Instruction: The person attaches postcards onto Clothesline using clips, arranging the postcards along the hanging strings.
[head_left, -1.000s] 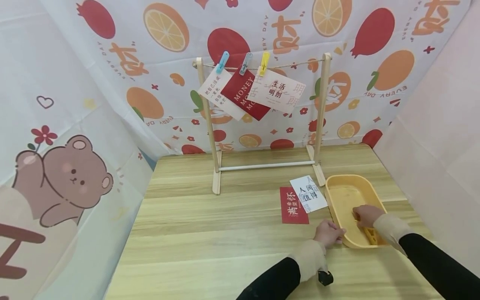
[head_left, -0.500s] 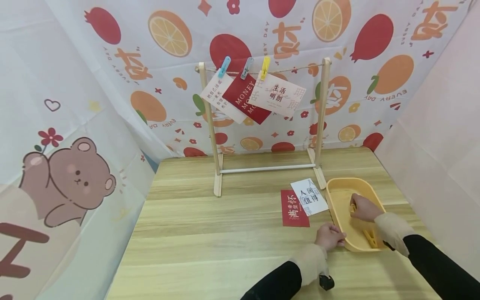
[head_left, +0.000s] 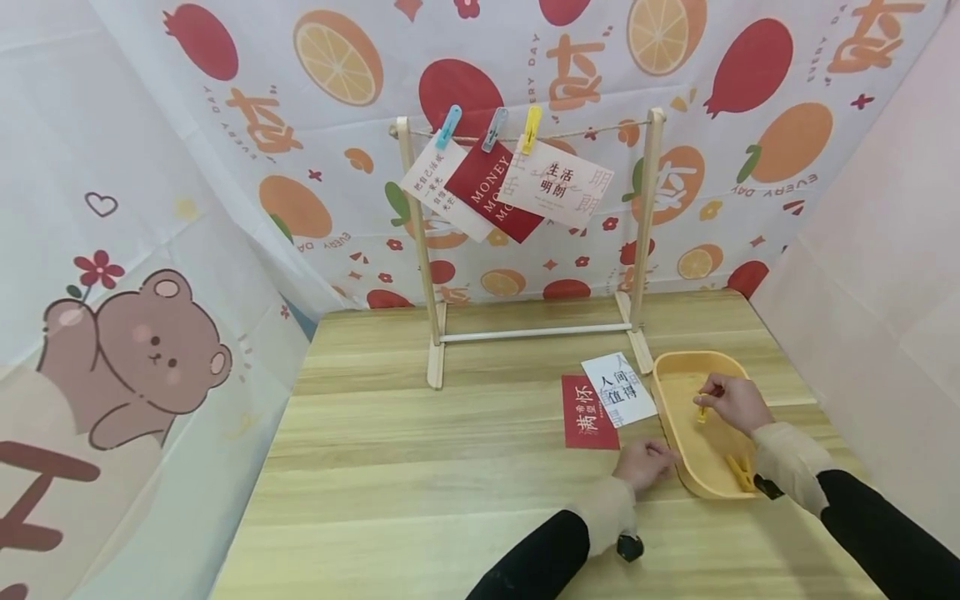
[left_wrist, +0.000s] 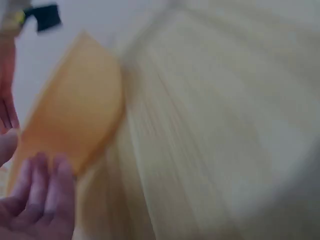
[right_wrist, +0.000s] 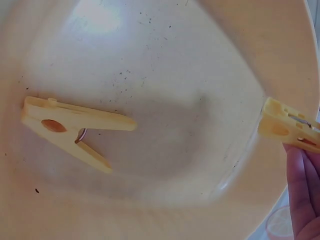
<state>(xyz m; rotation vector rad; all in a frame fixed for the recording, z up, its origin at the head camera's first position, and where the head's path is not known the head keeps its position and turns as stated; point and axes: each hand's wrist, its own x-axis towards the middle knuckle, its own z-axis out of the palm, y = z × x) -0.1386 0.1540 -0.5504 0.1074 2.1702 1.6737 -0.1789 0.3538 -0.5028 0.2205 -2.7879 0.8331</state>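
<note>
Three hanging cards [head_left: 493, 190] carry print: "MONEY" repeats on the red one, 生活明朗 on the pale pink one. On the table [head_left: 390, 458], a white card [head_left: 618, 390] reading 人间值得 overlaps a red card [head_left: 585, 418]. "EVERY DAY" marks the fruit-print backdrop [head_left: 510, 42]. The right hand [head_left: 738, 404] pinches a yellow clothespin [head_left: 702, 410] over the yellow tray [head_left: 701, 471]; the left hand [head_left: 645, 464], fingers loosely extended, is beside it. Only the right wrist view shows dark specks [right_wrist: 121, 74] and the second clothespin's [right_wrist: 65, 114] wire spring [right_wrist: 81, 135].

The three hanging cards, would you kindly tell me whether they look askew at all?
Yes: the left card, middle card and right card all hang tilted from the rope, each clipped near one corner, and overlap.
</note>
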